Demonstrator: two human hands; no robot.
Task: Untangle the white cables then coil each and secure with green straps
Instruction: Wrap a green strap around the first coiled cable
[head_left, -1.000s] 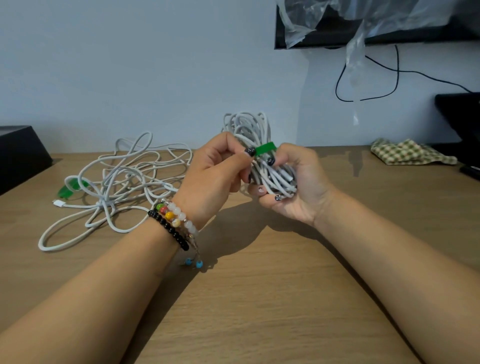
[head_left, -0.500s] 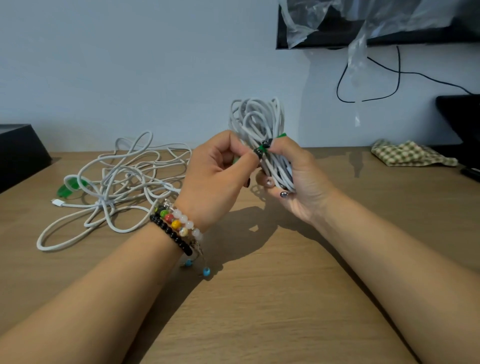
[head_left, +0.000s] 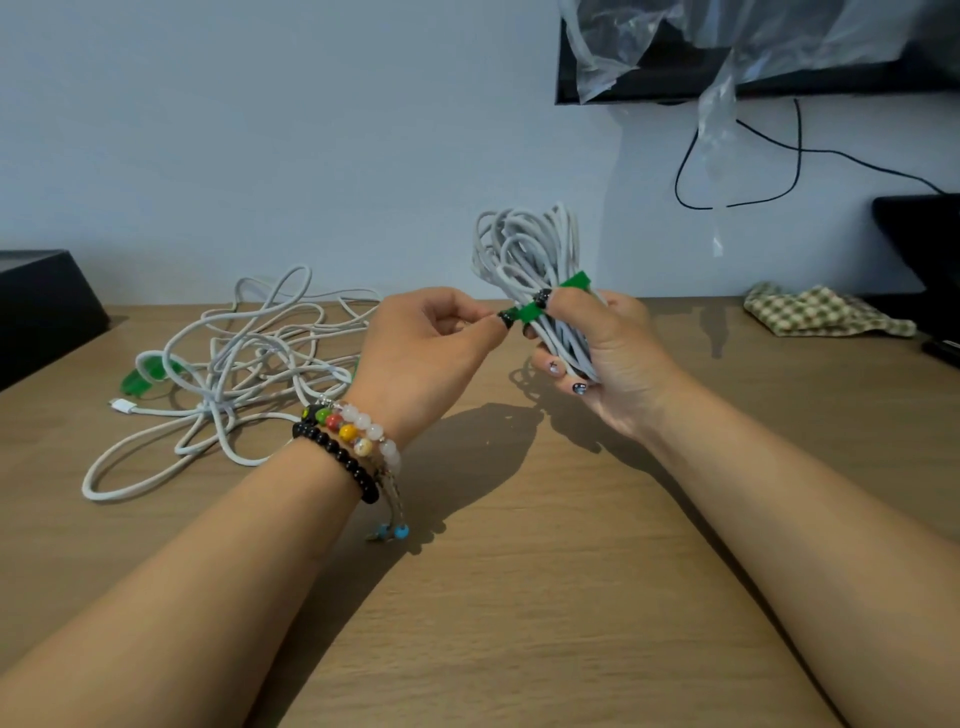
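My right hand grips a coiled white cable upright above the wooden table, its loops fanning out above my fingers. A green strap wraps across the bundle at my thumb, one end sticking out to the upper right. My left hand pinches the strap's other end just left of the coil. A second white cable lies loose and tangled on the table at the left, with another green strap at its left side.
A black box stands at the far left edge. A checked cloth lies at the back right, beside a dark device. Clear plastic and a black wire hang from a wall-mounted screen.
The coil has tilted to the right and my hands have drawn slightly apart. My left hand has pulled the strap end out to the left of the bundle.
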